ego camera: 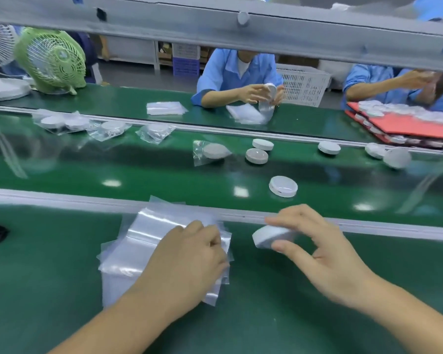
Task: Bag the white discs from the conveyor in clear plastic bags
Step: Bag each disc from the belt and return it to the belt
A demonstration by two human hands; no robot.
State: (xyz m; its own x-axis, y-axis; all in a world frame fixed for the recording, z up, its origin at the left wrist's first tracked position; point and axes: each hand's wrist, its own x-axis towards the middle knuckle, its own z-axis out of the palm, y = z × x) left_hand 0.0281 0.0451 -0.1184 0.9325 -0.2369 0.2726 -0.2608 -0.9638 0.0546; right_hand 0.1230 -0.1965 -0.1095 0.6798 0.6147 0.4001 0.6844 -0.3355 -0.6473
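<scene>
My right hand point(317, 246) holds a white disc point(269, 236) tilted just above the green work surface, near the rail. To its left, my left hand point(189, 256) rests on a stack of clear plastic bags point(138, 241), fingers pinching at the top bag's right edge. On the green conveyor point(113, 164) beyond the rail lie loose white discs: one close by point(283, 186), two further back point(256, 156) point(263, 144), others at the right point(329, 147). A bagged disc point(212, 151) lies mid-belt, and several bagged discs point(108, 127) sit at the far left.
Across the belt two people in blue point(238, 75) handle discs and bags. A green fan point(51, 60) and a white fan stand at the far left. Red trays of discs point(414, 126) are at the far right, a white crate point(302, 83) behind. A metal beam crosses overhead.
</scene>
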